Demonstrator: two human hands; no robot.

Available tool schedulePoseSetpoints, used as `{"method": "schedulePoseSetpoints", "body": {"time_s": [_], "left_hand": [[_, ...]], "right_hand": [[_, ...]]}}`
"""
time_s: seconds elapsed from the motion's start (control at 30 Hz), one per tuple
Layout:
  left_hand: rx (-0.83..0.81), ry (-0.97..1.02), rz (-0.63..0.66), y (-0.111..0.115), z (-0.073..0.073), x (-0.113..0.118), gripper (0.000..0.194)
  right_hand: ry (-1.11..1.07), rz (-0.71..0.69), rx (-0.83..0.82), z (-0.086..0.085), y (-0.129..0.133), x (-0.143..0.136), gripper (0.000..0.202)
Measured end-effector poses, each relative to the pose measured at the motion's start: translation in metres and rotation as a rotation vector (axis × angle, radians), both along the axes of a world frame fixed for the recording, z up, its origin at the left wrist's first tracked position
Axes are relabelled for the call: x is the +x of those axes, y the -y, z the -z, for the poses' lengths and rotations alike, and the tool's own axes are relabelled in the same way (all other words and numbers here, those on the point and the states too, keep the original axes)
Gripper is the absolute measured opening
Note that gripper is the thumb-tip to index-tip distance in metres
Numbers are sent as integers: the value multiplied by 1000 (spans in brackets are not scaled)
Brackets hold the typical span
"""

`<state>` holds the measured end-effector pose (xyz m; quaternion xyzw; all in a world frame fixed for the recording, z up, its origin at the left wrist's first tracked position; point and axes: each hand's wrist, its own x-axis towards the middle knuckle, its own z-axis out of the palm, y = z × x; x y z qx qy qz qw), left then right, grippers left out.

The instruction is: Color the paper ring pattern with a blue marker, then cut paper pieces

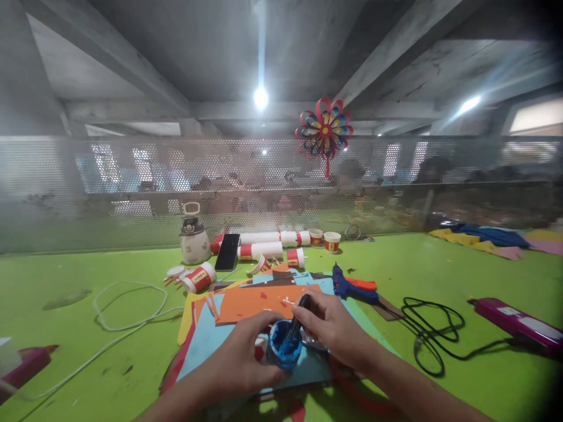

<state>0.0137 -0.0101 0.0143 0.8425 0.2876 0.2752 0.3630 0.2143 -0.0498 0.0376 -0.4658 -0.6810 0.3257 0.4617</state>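
My left hand is wrapped round the side of a small jar of blue paint, tilted so its open mouth faces me. Blue paint smears its inside wall. Between the thumb and fingers of my right hand is a black-handled brush, its lower end inside the jar and its tip hidden in the paint. Both hands are above a stack of coloured paper, with an orange sheet on top and a light blue sheet below. A red and white piece lies beside the jar, partly hidden.
Beyond the paper are paper cups, white tubes, a phone and a bottle. On the right lie a blue glue gun, its black cable and a purple tool. A white cord crosses the left.
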Motion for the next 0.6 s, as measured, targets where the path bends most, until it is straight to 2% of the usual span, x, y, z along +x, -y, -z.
{"method": "schedulePoseSetpoints", "body": {"time_s": [0.2,0.4,0.5,0.6], "left_hand": [[-89,27,-17,1,3,1,54],[-59,34,-65,4,-13,1,43],[-93,64,-105,-2,-12,-4,43],[-115,78,-99,-9,-3,-8,47]], "right_hand": [[-93,-35,-75,4,-6,0,46],[-101,-87,-111,-1,-6,6,56],[-71,44,-133,-13,-20,26,58],[0,276,-146,-33,-53,69,34]]}}
